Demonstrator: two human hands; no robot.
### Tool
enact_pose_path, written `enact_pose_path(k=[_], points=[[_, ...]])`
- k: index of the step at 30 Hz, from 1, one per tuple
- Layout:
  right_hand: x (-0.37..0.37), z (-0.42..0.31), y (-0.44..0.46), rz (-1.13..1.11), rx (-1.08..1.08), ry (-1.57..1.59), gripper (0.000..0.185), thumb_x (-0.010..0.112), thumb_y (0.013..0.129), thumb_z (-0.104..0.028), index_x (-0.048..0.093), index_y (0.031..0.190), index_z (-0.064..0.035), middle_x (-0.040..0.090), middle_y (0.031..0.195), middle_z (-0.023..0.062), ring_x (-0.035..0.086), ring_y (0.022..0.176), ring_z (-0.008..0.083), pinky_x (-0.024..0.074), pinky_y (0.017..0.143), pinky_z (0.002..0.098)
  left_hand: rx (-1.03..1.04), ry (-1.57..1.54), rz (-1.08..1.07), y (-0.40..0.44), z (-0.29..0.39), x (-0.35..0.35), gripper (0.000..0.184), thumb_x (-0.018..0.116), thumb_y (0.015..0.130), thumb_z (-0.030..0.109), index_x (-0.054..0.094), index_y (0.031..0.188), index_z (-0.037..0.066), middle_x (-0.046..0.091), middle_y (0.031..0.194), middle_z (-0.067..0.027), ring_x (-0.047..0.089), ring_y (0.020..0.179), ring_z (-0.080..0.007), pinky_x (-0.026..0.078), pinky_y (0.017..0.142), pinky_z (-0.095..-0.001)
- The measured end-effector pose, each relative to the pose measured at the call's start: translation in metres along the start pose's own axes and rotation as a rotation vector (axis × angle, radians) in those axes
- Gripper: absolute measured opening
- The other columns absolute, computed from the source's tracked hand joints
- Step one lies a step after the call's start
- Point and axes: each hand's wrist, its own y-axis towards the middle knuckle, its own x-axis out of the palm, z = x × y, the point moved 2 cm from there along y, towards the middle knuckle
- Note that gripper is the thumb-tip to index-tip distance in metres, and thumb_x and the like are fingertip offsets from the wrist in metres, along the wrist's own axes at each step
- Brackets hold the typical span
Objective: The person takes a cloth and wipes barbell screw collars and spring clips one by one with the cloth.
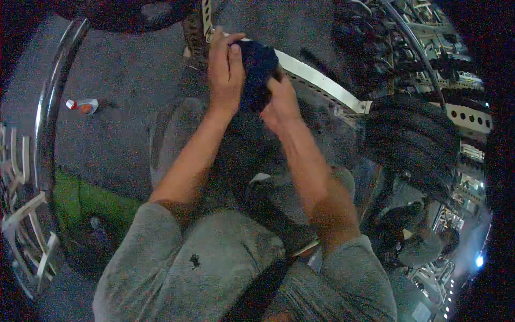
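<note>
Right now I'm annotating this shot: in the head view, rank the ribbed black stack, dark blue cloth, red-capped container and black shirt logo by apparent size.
Largest to smallest, as they look:
1. Ribbed black stack
2. Dark blue cloth, partly covered
3. Red-capped container
4. Black shirt logo

One head view — forward, downward (wide), close.

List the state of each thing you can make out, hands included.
Left hand: fingers extended, laid against the bundle.
Right hand: curled, gripping the bundle's edge.
Dark blue bundle: bunched, apparently cloth, between both hands.
White perforated bar: slanting past the bundle, partly hidden.
Red-capped container: lying on the floor, cap apparently on.
Lamp: lit.
</note>
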Motion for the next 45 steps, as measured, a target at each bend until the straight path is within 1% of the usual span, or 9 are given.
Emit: enact_pose_path(k=[13, 23, 28, 30, 31, 34, 42, 44, 45], points=[[-0.015, 0.011, 0.02, 0.145, -0.193, -0.334, 0.034, 0.051, 0.091, -0.012, 0.05, 0.124, -0.0038, 0.062, 0.109, 0.0111, 0.063, 0.091, 0.0223, 0.0516, 0.079, 0.0368, -0.123, 0.047, 0.058, -0.019, 0.007, 0.014, 0.029, 0.042, 0.1, 0.022, 0.054, 0.119, 0.003, 0.044, 0.134, -0.024, 0.039, 0.129, -0.0383, 0.029, 0.109, -0.0424], [-0.003, -0.013, 0.006, 0.035, 0.06, 0.301, 0.033, 0.043, 0.098, -0.029, 0.063, 0.113, -0.0069, 0.066, 0.114, 0.0068, 0.064, 0.101, 0.0231, 0.0496, 0.092, 0.0385, -0.719, -0.952, 0.075, -0.023, 0.012, 0.011, 0.05, 0.028, 0.102, 0.04, 0.056, 0.119, 0.003, 0.061, 0.12, -0.0145, 0.058, 0.108, -0.0255, 0.045, 0.091, -0.0339], [-0.018, -0.028, 0.014, 0.115, -0.42, -0.313, 0.032, 0.042, 0.097, -0.02, 0.058, 0.118, -0.0031, 0.064, 0.113, 0.012, 0.061, 0.105, 0.0281, 0.0461, 0.095, 0.0401, -0.935, -1.442, 0.158, -0.017, 0.011, 0.007, 0.049, 0.028, 0.103, 0.042, 0.053, 0.117, 0.002, 0.061, 0.118, -0.0157, 0.058, 0.107, -0.0248, 0.044, 0.097, -0.0344], [-0.004, -0.035, -0.004, 0.072, -0.851, -1.256, 0.034, 0.04, 0.096, -0.016, 0.052, 0.123, -0.0002, 0.061, 0.115, 0.0178, 0.058, 0.105, 0.0352, 0.044, 0.096, 0.0454, -0.938, -1.323, 0.134, -0.017, 0.011, 0.006, 0.047, 0.03, 0.103, 0.04, 0.055, 0.116, 0.002, 0.062, 0.116, -0.0139, 0.058, 0.106, -0.023, 0.043, 0.097, -0.033], [-0.003, -0.029, -0.005, 0.073, -0.524, -1.256, 0.04, 0.044, 0.091, -0.012, 0.047, 0.129, 0.003, 0.054, 0.121, 0.0266, 0.052, 0.111, 0.0426, 0.0402, 0.098, 0.0479, -0.935, -1.266, 0.125, -0.015, 0.011, 0.005, 0.046, 0.031, 0.103, 0.038, 0.056, 0.116, 0.002, 0.062, 0.116, -0.0131, 0.058, 0.106, -0.022, 0.043, 0.097, -0.0324], [0.022, -0.012, -0.012, -0.058, -0.653, -1.341, 0.044, 0.05, 0.086, -0.013, 0.046, 0.126, 0.004, 0.049, 0.123, 0.0314, 0.047, 0.117, 0.047, 0.0374, 0.101, 0.0479, -0.683, -0.814, 0.096, -0.026, -0.021, 0.011, 0.043, 0.034, 0.102, 0.034, 0.06, 0.115, 0.003, 0.063, 0.114, -0.0102, 0.058, 0.103, -0.019, 0.042, 0.096, -0.0309], [0.003, -0.003, -0.005, -0.04, -0.216, -0.45, 0.048, 0.054, 0.082, -0.007, 0.043, 0.129, -0.005, 0.054, 0.116, 0.0125, 0.056, 0.105, 0.0268, 0.0462, 0.093, 0.0357, -0.028, -0.315, -0.12, 0.002, 0.0, 0.003, 0.024, 0.049, 0.096, 0.016, 0.066, 0.107, 0.005, 0.067, 0.11, -0.0114, 0.06, 0.108, -0.0268, 0.042, 0.099, -0.036], [0.007, 0.0, -0.001, -0.05, -0.146, -0.112, 0.056, 0.059, 0.078, -0.006, 0.041, 0.131, -0.0049, 0.051, 0.124, 0.024, 0.056, 0.107, 0.0431, 0.0463, 0.093, 0.0401, -0.022, -0.242, -0.108, 0.005, 0.009, 0.001, 0.024, 0.048, 0.097, 0.017, 0.066, 0.106, 0.004, 0.067, 0.107, -0.0103, 0.06, 0.104, -0.0226, 0.043, 0.097, -0.0336], [0.002, -0.006, 0.0, -0.003, -0.26, -0.588, 0.057, 0.058, 0.074, -0.004, 0.042, 0.129, -0.0036, 0.054, 0.119, 0.023, 0.054, 0.108, 0.0421, 0.0429, 0.094, 0.0446, -0.14, -0.274, -0.106, 0.002, 0.018, -0.002, 0.025, 0.048, 0.097, 0.017, 0.066, 0.106, 0.003, 0.067, 0.106, -0.0099, 0.06, 0.103, -0.0213, 0.043, 0.096, -0.0328]])
